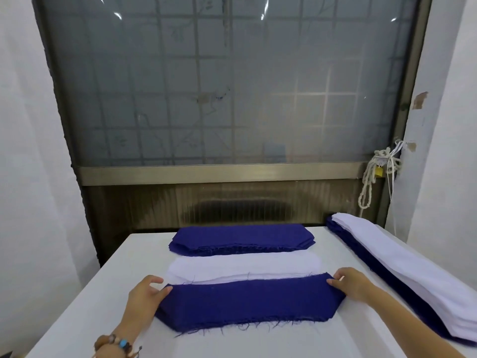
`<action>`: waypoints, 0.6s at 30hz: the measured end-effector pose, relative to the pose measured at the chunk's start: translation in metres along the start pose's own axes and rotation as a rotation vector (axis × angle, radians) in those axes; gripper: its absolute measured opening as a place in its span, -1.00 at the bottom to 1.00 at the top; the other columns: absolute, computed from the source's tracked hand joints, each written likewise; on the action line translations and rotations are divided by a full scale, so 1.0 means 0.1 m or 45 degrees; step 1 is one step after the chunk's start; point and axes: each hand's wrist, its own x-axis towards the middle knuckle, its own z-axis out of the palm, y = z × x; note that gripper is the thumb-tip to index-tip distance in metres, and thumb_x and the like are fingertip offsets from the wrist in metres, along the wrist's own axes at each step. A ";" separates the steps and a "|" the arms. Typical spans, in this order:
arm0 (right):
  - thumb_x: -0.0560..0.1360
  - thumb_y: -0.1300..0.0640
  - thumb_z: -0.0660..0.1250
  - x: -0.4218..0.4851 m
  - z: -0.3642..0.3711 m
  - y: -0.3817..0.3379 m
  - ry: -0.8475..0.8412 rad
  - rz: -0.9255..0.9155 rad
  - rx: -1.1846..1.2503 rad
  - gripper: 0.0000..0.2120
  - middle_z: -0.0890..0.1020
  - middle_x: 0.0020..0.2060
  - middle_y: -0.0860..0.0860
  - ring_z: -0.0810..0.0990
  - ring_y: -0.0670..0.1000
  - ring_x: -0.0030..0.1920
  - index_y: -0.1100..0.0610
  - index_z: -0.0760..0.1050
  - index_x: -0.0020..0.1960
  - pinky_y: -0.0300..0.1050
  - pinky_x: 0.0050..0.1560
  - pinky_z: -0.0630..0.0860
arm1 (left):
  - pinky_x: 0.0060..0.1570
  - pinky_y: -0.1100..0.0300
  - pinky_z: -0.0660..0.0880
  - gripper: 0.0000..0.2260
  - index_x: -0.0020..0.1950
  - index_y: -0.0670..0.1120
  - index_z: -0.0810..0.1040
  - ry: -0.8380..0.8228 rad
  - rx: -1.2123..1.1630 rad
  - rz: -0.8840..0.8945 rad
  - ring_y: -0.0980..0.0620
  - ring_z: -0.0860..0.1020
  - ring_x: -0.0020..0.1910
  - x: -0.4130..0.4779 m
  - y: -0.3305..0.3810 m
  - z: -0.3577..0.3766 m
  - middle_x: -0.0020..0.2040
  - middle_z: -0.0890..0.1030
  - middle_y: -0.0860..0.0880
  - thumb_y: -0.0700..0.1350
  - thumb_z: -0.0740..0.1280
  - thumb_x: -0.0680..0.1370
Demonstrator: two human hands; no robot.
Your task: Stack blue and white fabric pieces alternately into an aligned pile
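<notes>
A blue fabric piece point(245, 301) with frayed edges lies on top of the near pile on the white table point(85, 301). My left hand point(145, 297) pinches its left end between thumb and fingers. My right hand point(352, 282) grips its right end. Just behind it lies a stack of white pieces point(245, 267), and behind that a stack of blue pieces point(242, 240).
A long pile of white pieces over blue ones point(402, 270) runs along the table's right side. A frosted window point(227, 81) and dark panel close the far end. White walls stand left and right. A knotted cord point(374, 177) hangs by the window frame.
</notes>
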 end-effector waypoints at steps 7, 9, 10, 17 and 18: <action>0.54 -0.05 0.31 0.03 0.01 -0.09 0.198 0.007 -0.067 -0.82 0.55 -0.05 -0.02 0.54 -0.06 -0.10 0.00 0.35 -0.05 -0.23 -0.07 0.50 | -0.09 0.16 0.47 -0.84 0.09 -0.01 0.52 0.077 0.484 0.168 0.00 0.52 -0.07 0.12 0.07 0.08 -0.05 0.52 -0.03 -0.10 0.39 0.52; 0.56 0.00 0.29 0.07 0.02 -0.27 0.235 -0.060 -0.100 -0.90 0.56 0.00 -0.02 0.54 -0.06 -0.09 -0.01 0.39 -0.03 -0.25 -0.04 0.50 | -0.01 0.16 0.49 -0.87 0.07 0.03 0.53 0.072 0.562 0.260 0.03 0.51 -0.02 0.14 0.20 0.19 -0.01 0.52 0.01 -0.09 0.37 0.53; 0.56 0.02 0.29 0.09 0.04 -0.38 0.240 -0.098 -0.110 -0.94 0.56 0.02 -0.01 0.54 -0.07 -0.08 -0.02 0.41 -0.02 -0.27 -0.02 0.50 | 0.00 0.18 0.48 -0.88 0.06 0.05 0.53 0.056 0.581 0.315 0.06 0.50 -0.01 0.15 0.27 0.27 0.01 0.52 0.02 -0.09 0.37 0.53; 0.57 0.07 0.28 0.21 0.36 -1.12 0.262 -0.435 -0.110 -0.84 0.50 0.13 -0.05 0.49 -0.07 0.09 -0.04 0.47 0.15 -0.26 0.15 0.44 | 0.13 0.27 0.40 -0.80 0.18 0.04 0.54 -0.182 0.702 0.657 0.08 0.45 0.14 0.22 0.73 0.93 0.15 0.50 0.07 -0.14 0.28 0.58; 0.58 0.09 0.26 0.24 0.43 -1.21 0.253 -0.481 -0.110 -0.81 0.49 0.16 -0.05 0.48 -0.06 0.13 -0.03 0.47 0.19 -0.25 0.18 0.42 | 0.15 0.26 0.38 -0.77 0.22 0.05 0.53 -0.227 0.746 0.679 0.07 0.44 0.17 0.24 0.77 1.02 0.18 0.49 0.07 -0.15 0.26 0.59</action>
